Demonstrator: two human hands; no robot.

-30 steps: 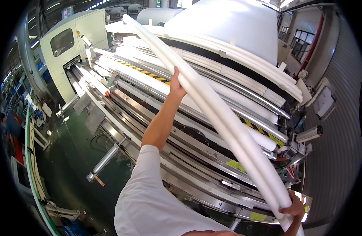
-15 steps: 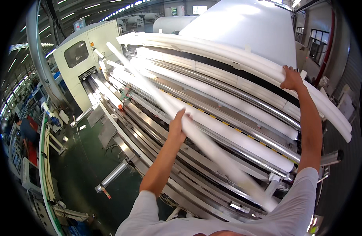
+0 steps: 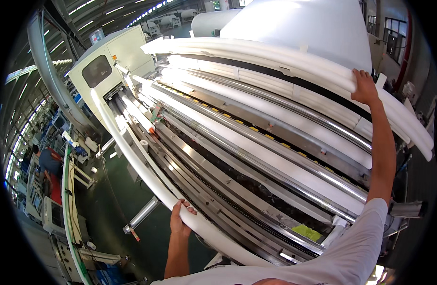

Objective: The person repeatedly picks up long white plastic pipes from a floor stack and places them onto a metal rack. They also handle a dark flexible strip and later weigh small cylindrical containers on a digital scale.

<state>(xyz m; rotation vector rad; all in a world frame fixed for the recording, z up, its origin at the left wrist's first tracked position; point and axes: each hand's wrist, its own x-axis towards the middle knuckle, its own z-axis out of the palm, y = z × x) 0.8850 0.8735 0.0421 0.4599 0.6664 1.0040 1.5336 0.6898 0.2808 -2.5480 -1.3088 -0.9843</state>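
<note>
My left hand [image 3: 179, 217] grips a long white foam tube [image 3: 133, 159] that runs from low in front of me up toward the machine's grey cabinet. It hangs along the near left edge of the roller bed. My right hand [image 3: 363, 86] is raised at the upper right, resting on a stack of long white tubes [image 3: 275, 57] lying across the top of the machine. More white tubes [image 3: 256, 111] lie in the channels between the steel rails.
A long machine with steel rollers and rails [image 3: 256, 166] fills the middle. Its grey cabinet with a dark window [image 3: 102, 66] stands at the far left end. A large white roll [image 3: 304, 23] rises behind. Green floor [image 3: 118, 194] lies below left, with a person [image 3: 50, 159] working farther off.
My left hand has carried the long tube down and left, off the machine's top to its near edge. My right hand has gone up onto the stacked tubes.
</note>
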